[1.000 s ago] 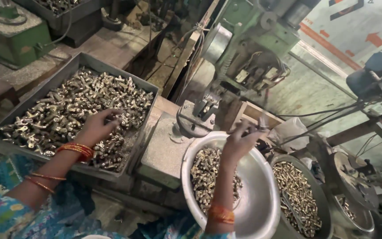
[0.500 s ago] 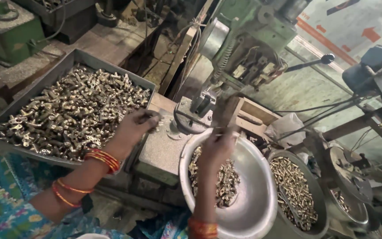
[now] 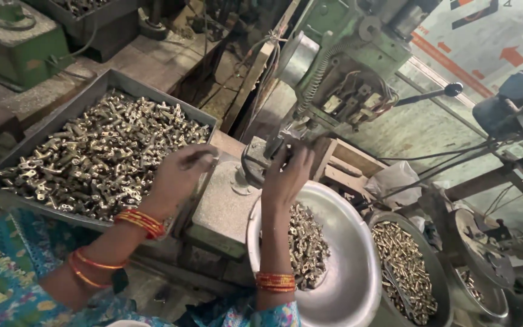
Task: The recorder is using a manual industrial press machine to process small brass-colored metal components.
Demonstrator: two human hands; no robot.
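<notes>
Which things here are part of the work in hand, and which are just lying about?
In use: left hand at the tray of brass parts; right hand at the green machine; steel bowl below it.

Lying about: second bowl of small parts, white bag, green block.

Past the work I see a second round pan (image 3: 410,275) heaped with small brass pieces, and just right of it a third dish (image 3: 482,257) only partly in view. A crumpled white bag (image 3: 394,178) lies behind them, near dark cables (image 3: 455,160) running off to the right. Up in my far left corner stands a green machine block (image 3: 16,39), with another dark tray of parts (image 3: 89,15) beside it.
</notes>
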